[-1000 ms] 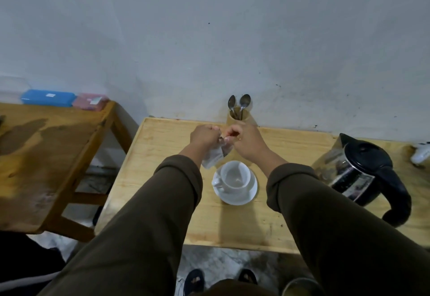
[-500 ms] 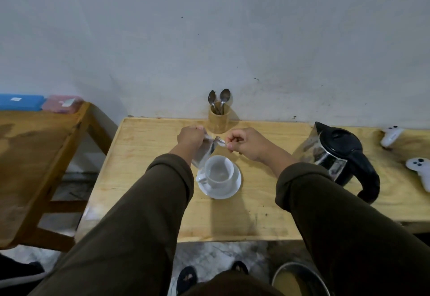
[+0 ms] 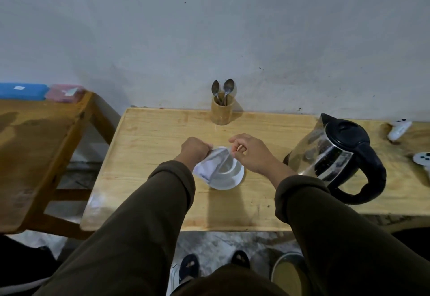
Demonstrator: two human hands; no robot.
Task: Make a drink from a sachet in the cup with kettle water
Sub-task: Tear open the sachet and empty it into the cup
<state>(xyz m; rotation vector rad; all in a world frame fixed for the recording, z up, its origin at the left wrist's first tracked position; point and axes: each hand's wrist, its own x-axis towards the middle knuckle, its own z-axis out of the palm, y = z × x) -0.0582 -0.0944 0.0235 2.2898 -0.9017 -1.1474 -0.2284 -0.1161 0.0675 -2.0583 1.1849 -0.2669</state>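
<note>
The sachet (image 3: 210, 165) hangs tilted over the cup (image 3: 229, 170), pinched at its top by the left hand (image 3: 195, 149), fist closed, and by the right hand (image 3: 251, 153) fingertips. The kettle (image 3: 330, 156) stands right of the right hand; 2 spoons (image 3: 222, 90) beyond.

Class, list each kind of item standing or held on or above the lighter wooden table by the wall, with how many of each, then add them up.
Spoons: 2
Spoon holder: 1
Kettle: 1
Cup: 1
Saucer: 1
Sachet: 1, held in the grip of the left hand and the right hand
White controllers: 2
Total: 9
</note>
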